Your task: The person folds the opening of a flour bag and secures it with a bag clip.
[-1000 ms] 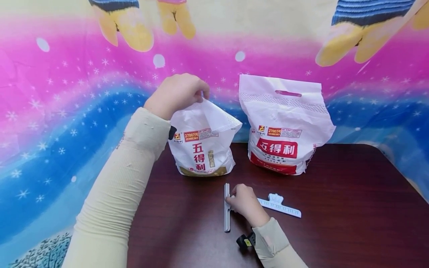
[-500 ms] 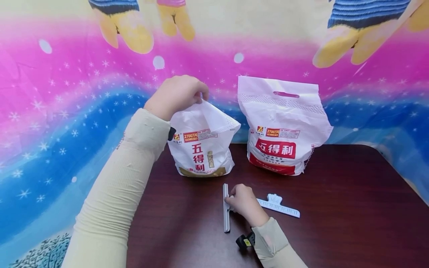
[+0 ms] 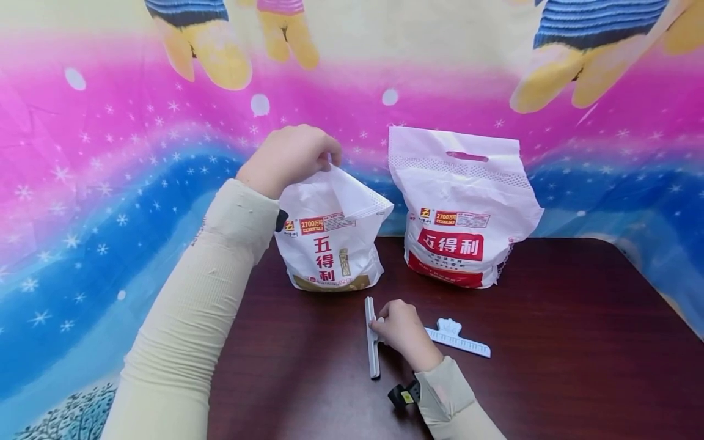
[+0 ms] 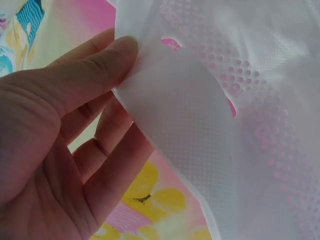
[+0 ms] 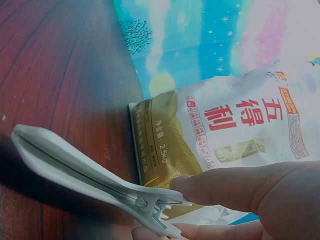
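In the head view a white flour bag with gold bottom (image 3: 330, 244) stands on the table. My left hand (image 3: 291, 153) pinches its top edge, and a corner of the top folds over to the right. The left wrist view shows thumb and fingers on the white edge (image 4: 165, 115), beside the bag's handle slot. My right hand (image 3: 404, 333) holds a long white bag clip (image 3: 372, 348) by its grip tabs, in front of the bag. Seen from the right wrist, the clip (image 5: 75, 167) is end-on, its two long bars lying close together.
A second flour bag with a red label (image 3: 467, 214) stands upright at the right. Another white ruler-marked clip (image 3: 462, 342) lies on the dark table (image 3: 577, 342), right of my right hand. A patterned backdrop (image 3: 456, 79) hangs behind the table.
My right hand has raised the clip a little, and the clip leans slightly differently. The left hand keeps its pinch on the bag edge. The head view has shifted slightly.
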Action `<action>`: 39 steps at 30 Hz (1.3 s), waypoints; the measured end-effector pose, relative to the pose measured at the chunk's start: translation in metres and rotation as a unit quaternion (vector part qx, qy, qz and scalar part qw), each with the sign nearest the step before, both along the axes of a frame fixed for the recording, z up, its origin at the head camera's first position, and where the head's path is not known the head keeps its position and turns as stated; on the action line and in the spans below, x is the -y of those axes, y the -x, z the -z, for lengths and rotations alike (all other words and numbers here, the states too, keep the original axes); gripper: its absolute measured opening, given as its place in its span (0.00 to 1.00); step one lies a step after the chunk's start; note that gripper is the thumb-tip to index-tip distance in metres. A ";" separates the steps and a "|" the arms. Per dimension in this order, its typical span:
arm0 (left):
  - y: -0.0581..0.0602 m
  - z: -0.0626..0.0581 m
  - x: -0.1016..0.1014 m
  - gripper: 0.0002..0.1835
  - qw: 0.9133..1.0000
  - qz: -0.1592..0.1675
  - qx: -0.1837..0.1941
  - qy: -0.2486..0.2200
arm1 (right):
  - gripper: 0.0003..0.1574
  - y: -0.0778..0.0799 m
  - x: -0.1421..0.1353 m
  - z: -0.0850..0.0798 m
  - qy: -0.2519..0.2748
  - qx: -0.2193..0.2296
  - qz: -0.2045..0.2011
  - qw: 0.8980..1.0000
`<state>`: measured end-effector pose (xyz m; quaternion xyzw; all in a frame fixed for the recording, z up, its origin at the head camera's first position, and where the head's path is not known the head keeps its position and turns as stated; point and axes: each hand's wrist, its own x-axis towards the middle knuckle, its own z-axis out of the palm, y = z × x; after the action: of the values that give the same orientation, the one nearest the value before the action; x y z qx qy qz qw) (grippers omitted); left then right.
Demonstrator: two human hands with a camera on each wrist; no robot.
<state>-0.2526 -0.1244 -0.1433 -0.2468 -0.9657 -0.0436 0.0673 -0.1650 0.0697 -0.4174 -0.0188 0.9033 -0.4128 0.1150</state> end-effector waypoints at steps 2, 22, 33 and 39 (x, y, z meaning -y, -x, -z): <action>0.000 0.001 0.001 0.11 1.000 0.000 0.000 -0.002 | 0.11 0.000 0.000 -0.001 -0.001 0.002 0.002 1.000; 0.005 0.003 0.003 0.11 1.000 0.008 -0.008 -0.002 | 0.12 0.002 -0.005 -0.006 0.009 -0.007 0.020 1.000; 0.005 0.003 0.004 0.12 1.000 0.010 -0.008 0.002 | 0.14 0.001 -0.008 -0.013 0.013 -0.015 0.029 0.999; 0.007 0.004 0.005 0.11 1.000 0.013 -0.012 0.003 | 0.14 0.002 -0.011 -0.015 0.016 -0.016 0.034 0.999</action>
<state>-0.2599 -0.1291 -0.1472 -0.2596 -0.9618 -0.0388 0.0778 -0.1675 0.0806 -0.4028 0.0031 0.8985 -0.4304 0.0861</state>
